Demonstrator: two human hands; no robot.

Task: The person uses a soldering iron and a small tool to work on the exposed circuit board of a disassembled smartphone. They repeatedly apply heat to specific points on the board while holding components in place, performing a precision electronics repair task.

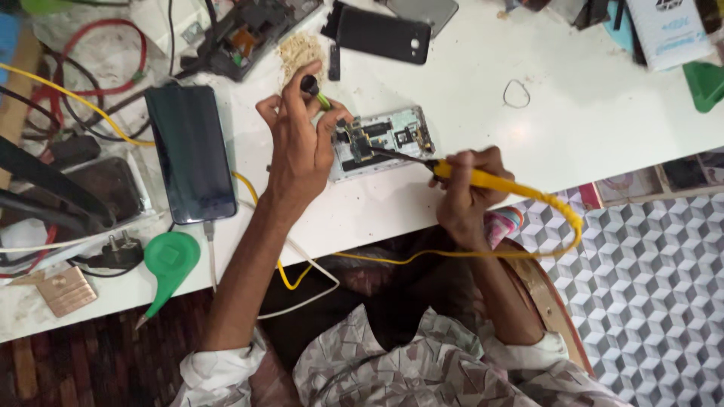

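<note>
An opened phone [392,138] with its circuit board bare lies on the white table [528,143]. My right hand [467,192] grips a yellow soldering iron [490,181], whose dark tip rests on the board. My left hand [298,139] sits at the phone's left end and pinches a small tool with a black and green handle [315,92] above it. The iron's yellow cord [558,218] loops off the table edge and back under my arms.
A dark phone [190,151] lies face up to the left, a black back cover [381,34] and a stripped phone frame [249,34] behind. A green blower [170,260], a plug [117,252], red and yellow wires [90,98] and a wire loop [516,93] are around.
</note>
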